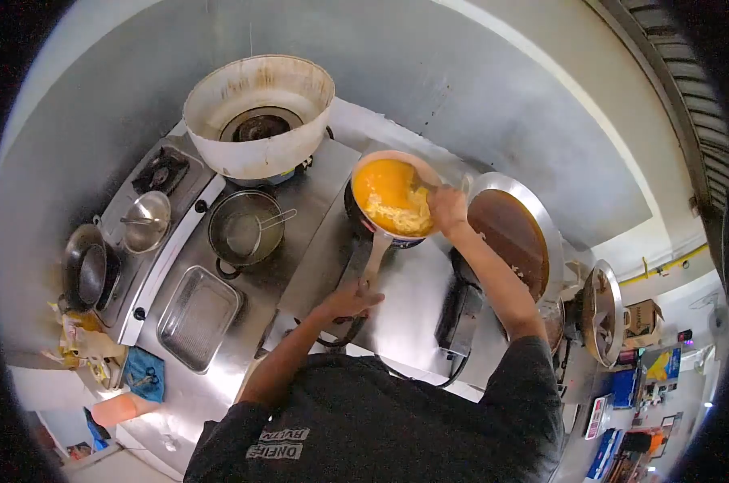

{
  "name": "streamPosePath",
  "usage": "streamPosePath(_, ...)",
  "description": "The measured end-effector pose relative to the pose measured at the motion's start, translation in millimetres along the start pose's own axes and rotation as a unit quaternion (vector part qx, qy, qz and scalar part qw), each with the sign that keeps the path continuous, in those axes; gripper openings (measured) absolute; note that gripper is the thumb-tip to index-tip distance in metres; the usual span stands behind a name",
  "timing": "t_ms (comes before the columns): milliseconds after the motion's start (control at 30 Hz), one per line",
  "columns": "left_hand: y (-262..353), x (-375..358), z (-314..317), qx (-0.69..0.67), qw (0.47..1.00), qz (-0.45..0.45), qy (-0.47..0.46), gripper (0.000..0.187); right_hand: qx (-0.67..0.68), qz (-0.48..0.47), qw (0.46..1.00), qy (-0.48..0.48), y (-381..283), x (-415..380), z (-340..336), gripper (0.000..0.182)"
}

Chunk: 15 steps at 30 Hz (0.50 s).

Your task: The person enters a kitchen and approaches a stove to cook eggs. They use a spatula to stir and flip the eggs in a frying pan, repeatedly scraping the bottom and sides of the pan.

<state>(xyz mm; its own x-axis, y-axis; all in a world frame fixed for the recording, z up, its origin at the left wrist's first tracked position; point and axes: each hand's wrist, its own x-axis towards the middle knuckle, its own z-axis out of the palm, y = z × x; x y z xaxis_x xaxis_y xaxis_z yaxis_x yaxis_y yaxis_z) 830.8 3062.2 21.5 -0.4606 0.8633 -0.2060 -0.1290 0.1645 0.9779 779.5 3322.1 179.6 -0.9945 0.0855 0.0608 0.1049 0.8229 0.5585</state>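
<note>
A round frying pan [422, 158] with a pale rim sits on the stove, and its long light handle [376, 256] points toward me. In it is an orange-yellow liquid [385, 179] like beaten egg, with pale, set pieces [397, 216] along the near side. My left hand [350, 301] is closed round the end of the handle. My right hand [447, 208] is closed on a greyish, spatula-like utensil [421, 179] whose lower end reaches into the egg at the pan's right side. Its grip is hidden by my fingers.
To the right stands a wide metal pan [548, 217] of brown liquid. A tall, stained white ring [260, 157] surrounds a burner at back left. Nearer are a dark pot [219, 229] with a strainer [248, 241] and a wire-mesh tray [199, 318]. A wall closes off the back.
</note>
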Motion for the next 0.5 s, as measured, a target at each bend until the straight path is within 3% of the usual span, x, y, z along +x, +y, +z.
streamPosePath(33, -6.0, 3.4, 4.1, 0.001, 1.0, -0.001, 0.0, 0.035, -0.015, -0.009, 1.0, 0.018, 0.1, -3.7, -10.5, 0.01)
streamPosePath(100, -12.5, 9.9, 13.2, -0.182, 0.98, -0.029, 0.071, 0.035, 0.043, 0.011, 0.998, 0.033, 8.2, -21.0, -42.8, 0.01)
streamPosePath(167, -8.5, 12.0, 11.6, -0.188, 0.98, -0.022, 0.068, 0.035, 0.1, 0.034, 0.993, 0.046, 16.9, -37.6, -74.9, 0.011)
streamPosePath(233, 0.2, 13.0, 14.3, -0.192, 0.979, -0.017, 0.06, 0.034, 0.099, 0.074, 0.991, -0.047, 24.6, -52.4, -96.4, 0.014)
streamPosePath(300, 11.4, 12.8, 18.3, -0.19, 0.968, -0.062, 0.154, 0.032, 0.104, 0.069, 0.99, -0.067, 31.3, -65.4, -101.5, 0.014)
streamPosePath(500, 2.1, 20.6, 15.3, -0.173, 0.975, -0.082, 0.117, 0.029, 0.146, 0.067, 0.97, -0.184, 25.8, -67.1, -67.2, 0.02)
